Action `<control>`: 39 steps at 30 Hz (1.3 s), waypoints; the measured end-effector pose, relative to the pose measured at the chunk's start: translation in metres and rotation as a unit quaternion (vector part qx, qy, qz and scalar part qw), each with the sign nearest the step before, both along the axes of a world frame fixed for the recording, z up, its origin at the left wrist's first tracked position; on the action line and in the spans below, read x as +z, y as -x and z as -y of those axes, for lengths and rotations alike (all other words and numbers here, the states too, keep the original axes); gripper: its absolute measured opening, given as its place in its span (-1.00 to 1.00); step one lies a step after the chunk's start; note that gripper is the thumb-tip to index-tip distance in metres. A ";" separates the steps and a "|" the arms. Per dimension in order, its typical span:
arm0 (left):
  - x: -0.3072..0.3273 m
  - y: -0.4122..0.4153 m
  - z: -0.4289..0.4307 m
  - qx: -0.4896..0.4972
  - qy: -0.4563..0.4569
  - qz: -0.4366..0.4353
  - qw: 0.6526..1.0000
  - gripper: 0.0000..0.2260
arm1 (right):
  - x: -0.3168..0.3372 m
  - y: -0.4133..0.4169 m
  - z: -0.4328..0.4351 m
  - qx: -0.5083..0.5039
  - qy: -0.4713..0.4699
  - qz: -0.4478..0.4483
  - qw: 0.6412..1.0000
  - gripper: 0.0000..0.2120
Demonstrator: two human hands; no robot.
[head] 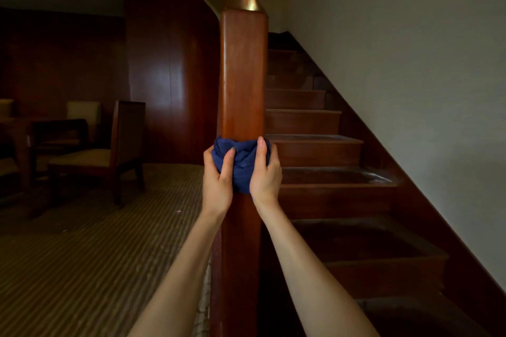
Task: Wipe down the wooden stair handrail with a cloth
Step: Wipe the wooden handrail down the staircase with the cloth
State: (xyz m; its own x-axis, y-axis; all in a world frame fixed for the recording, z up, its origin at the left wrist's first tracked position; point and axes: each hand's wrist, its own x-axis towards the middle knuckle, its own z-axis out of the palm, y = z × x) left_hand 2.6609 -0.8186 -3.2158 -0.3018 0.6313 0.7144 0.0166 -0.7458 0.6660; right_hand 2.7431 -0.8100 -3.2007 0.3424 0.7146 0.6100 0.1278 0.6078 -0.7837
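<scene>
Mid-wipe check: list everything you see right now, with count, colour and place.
handrail: one, reddish-brown wood, centre, rising ahead
cloth: one, dark blue, bunched around the handrail
stair steps: several, dark brown wood, right of the handrail, climbing
wall: one, pale, far right beside the steps
wood panelling: dark brown, left of the handrail
chairs: at least two, dark wood with cream cushions, far left
carpet: one, striped beige, lower left floor
hands: two, left hand and right hand, each gripping a side of the cloth
</scene>
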 end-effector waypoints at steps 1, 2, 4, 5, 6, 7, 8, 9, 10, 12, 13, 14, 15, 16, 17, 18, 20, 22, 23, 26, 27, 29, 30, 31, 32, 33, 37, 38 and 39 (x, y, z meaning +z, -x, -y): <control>0.000 0.000 -0.002 0.000 -0.002 0.000 1.000 -0.71 | 0.000 -0.001 -0.001 0.005 -0.003 -0.004 1.000 -0.62; 0.001 0.001 -0.004 0.001 -0.006 0.000 1.000 -0.71 | 0.001 -0.001 -0.002 0.013 -0.008 -0.009 1.000 -0.62; 0.000 0.002 -0.007 -0.006 -0.011 0.005 1.000 -0.73 | -0.001 -0.001 -0.005 0.028 -0.015 -0.018 0.999 -0.61; -0.001 0.002 -0.009 -0.008 -0.013 0.005 1.000 -0.74 | -0.001 0.000 -0.006 0.033 -0.017 -0.027 0.999 -0.61; -0.001 0.002 -0.010 -0.006 -0.015 0.007 1.000 -0.74 | 0.000 0.000 -0.008 0.036 -0.018 -0.036 0.999 -0.60; -0.001 0.002 -0.010 0.000 -0.015 0.009 1.000 -0.73 | 0.002 0.000 -0.009 0.034 -0.015 -0.043 0.998 -0.60; 0.000 0.003 -0.009 0.003 -0.011 0.009 1.000 -0.73 | 0.004 0.001 -0.010 0.029 -0.007 -0.050 0.998 -0.59; 0.001 0.003 -0.007 0.000 -0.004 0.006 1.000 -0.72 | 0.006 0.001 -0.010 0.026 0.003 -0.053 0.998 -0.59; 0.001 0.004 -0.006 -0.006 0.010 0.004 1.000 -0.70 | 0.006 0.001 -0.009 0.028 0.015 -0.055 0.998 -0.58; -0.001 0.006 -0.003 0.001 0.045 -0.008 0.999 -0.61 | 0.006 0.000 -0.004 0.035 0.038 -0.062 0.997 -0.58; -0.001 0.006 0.001 0.010 0.062 -0.016 0.998 -0.55 | 0.008 -0.001 -0.001 0.033 0.050 -0.063 0.996 -0.58; -0.001 0.006 0.004 0.019 0.076 -0.023 0.997 -0.51 | 0.011 0.000 0.001 0.025 0.065 -0.062 0.996 -0.59; 0.000 0.006 0.008 0.025 0.091 -0.029 0.995 -0.49 | 0.014 0.001 0.004 0.017 0.079 -0.060 0.995 -0.60; 0.002 0.006 0.011 0.026 0.111 -0.036 0.993 -0.49 | 0.016 0.003 0.006 0.013 0.094 -0.060 0.994 -0.63; 0.008 0.005 0.016 0.019 0.136 -0.040 0.990 -0.51 | 0.016 0.004 0.006 0.012 0.107 -0.059 0.992 -0.67; 0.013 0.004 0.021 0.002 0.163 -0.036 0.986 -0.55 | 0.016 0.005 0.007 0.009 0.122 -0.059 0.991 -0.72; 0.024 0.004 0.031 -0.032 0.203 -0.029 0.978 -0.59 | 0.015 0.006 0.005 -0.005 0.157 -0.071 0.985 -0.74; 0.036 0.007 0.037 -0.050 0.234 -0.034 0.970 -0.58 | 0.020 0.009 0.007 -0.015 0.198 -0.105 0.974 -0.66; 0.042 0.007 0.040 -0.062 0.255 -0.030 0.965 -0.58 | 0.024 0.012 0.012 -0.018 0.218 -0.122 0.968 -0.63; 0.071 -0.002 0.057 -0.073 0.326 0.007 0.943 -0.59 | 0.057 0.022 0.030 -0.040 0.246 -0.145 0.958 -0.49; 0.091 -0.006 0.062 -0.064 0.329 0.011 0.942 -0.56 | 0.080 0.025 0.032 -0.055 0.236 -0.149 0.959 -0.43; 0.146 -0.008 0.062 -0.056 0.297 0.030 0.953 -0.52 | 0.139 0.028 0.026 -0.086 0.196 -0.156 0.964 -0.37; 0.175 -0.006 0.056 -0.056 0.276 0.034 0.959 -0.51 | 0.168 0.027 0.022 -0.086 0.167 -0.157 0.969 -0.39; 0.200 -0.003 0.049 -0.054 0.259 0.025 0.964 -0.49 | 0.192 0.025 0.019 -0.078 0.137 -0.153 0.976 -0.43; 0.220 -0.002 0.042 -0.047 0.249 0.011 0.967 -0.46 | 0.209 0.023 0.017 -0.067 0.115 -0.142 0.981 -0.48; 0.233 -0.002 0.038 -0.044 0.244 0.004 0.969 -0.44 | 0.216 0.022 0.017 -0.058 0.106 -0.127 0.985 -0.51; 0.241 -0.007 0.060 -0.071 0.298 0.049 0.951 -0.54 | 0.195 0.025 0.031 -0.041 0.224 -0.158 0.961 -0.30; 0.241 -0.008 0.064 -0.080 0.316 0.056 0.944 -0.58 | 0.195 0.026 0.033 -0.042 0.253 -0.165 0.952 -0.22; 0.245 -0.010 0.067 -0.087 0.328 0.059 0.939 -0.57 | 0.202 0.027 0.035 -0.046 0.264 -0.164 0.949 -0.16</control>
State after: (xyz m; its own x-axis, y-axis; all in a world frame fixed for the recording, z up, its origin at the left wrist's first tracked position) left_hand 2.6707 -0.8857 -2.9711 -0.2065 0.9708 0.1219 -0.1695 -0.1582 0.9727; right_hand 2.7164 -0.8448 -2.9983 0.5281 0.8488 0.0253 -0.1413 0.1173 -0.9830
